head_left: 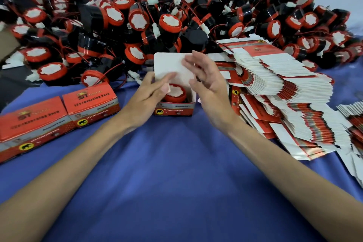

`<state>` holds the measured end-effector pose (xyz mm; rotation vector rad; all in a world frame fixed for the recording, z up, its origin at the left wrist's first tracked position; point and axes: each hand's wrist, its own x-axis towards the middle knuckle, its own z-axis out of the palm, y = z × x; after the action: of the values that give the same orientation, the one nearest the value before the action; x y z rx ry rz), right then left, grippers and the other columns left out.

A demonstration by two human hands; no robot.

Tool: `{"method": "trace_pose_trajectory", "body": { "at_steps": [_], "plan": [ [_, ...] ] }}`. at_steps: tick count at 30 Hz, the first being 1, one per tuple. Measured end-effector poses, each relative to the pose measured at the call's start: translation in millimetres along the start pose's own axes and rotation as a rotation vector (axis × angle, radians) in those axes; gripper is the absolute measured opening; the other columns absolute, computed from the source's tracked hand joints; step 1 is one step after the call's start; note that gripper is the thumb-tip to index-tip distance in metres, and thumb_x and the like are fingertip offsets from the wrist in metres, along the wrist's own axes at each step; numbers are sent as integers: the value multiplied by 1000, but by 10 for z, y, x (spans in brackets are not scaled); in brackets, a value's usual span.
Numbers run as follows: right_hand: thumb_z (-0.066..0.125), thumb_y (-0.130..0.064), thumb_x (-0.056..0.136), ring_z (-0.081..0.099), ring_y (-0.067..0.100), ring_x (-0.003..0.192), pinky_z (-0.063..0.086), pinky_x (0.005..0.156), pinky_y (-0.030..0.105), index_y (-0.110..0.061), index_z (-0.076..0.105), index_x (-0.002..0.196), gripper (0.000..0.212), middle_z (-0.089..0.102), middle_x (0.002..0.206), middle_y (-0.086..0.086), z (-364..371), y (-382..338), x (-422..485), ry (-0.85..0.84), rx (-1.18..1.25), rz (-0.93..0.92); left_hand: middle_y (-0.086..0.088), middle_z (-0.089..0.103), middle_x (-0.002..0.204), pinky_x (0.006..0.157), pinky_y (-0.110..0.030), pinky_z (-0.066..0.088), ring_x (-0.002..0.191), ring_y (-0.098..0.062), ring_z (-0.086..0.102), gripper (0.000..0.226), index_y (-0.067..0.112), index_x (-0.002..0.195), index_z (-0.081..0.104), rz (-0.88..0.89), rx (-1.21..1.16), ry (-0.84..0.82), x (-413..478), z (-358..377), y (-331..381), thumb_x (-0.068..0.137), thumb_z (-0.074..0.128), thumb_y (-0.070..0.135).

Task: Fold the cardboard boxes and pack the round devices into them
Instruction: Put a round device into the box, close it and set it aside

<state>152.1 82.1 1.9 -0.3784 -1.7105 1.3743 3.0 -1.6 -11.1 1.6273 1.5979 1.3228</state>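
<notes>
Blue table (pixel 176 173). Left grip (pixel 149 92) open, fingertips pressing the side flap (pixel 166 89). Right grip (pixel 208 84) open, fingers touching the raised lid (pixel 169 65). Round device (pixel 175 92) sits inside the open box (pixel 174 107). Risks: lid may buckle over an untucked flap, or the box may be nudged into the crowding pile (pixel 157 25) behind.

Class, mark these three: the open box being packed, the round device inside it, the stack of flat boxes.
open box (pixel 174 110): head view, red front panel.
round device (pixel 176 91): head view, white top face.
stack of flat boxes (pixel 284 78): head view, fanned edges.
</notes>
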Motion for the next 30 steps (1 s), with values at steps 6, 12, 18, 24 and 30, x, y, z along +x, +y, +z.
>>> {"method": "trace_pose_trajectory", "body": {
  "at_steps": [6, 12, 18, 24, 30],
  "plan": [
    [72, -12, 85, 55, 9, 102, 49, 83, 20, -12, 60, 100, 20, 54, 109, 11, -31, 124, -110, 147, -266, -97, 7, 36, 121, 112, -24, 27, 121, -7, 33, 57, 41, 138, 22, 26, 80, -28, -19, 9, 19, 101, 43, 4],
    [49, -25, 99, 66, 16, 85, 51, 77, 43, -6, 64, 95, 25, 71, 84, 5, 16, 63, -137, 5, -496, -107, -8, 49, 138, 104, -28, 43, 127, -15, 51, 96, 27, 147, -17, 94, -118, 149, -44, 51, 31, 89, 58, 10],
    [47, -35, 100, 70, 11, 86, 48, 88, 20, -26, 35, 133, 37, 73, 74, 0, 34, 24, -117, 71, -131, 86, 0, 61, 111, 94, -44, 49, 108, -16, 58, 29, 30, 101, 58, 104, 34, 195, -62, 13, 17, 91, 61, 3],
    [58, -14, 95, 65, 3, 98, 51, 81, 18, -19, 67, 112, 20, 71, 101, -8, -39, 28, -157, -27, -197, 71, 5, 55, 122, 91, -17, 42, 110, -4, 54, 34, 15, 119, 57, 159, 57, 48, -87, -31, 14, 88, 57, 28],
    [67, -10, 88, 66, 4, 102, 52, 85, 18, -8, 67, 117, 29, 69, 108, -2, -71, 38, -166, -15, -243, 95, 12, 56, 127, 105, -16, 34, 123, 2, 46, 34, 25, 124, 54, 260, 294, 64, -77, -103, -39, 91, 57, 29]
  ]
}}
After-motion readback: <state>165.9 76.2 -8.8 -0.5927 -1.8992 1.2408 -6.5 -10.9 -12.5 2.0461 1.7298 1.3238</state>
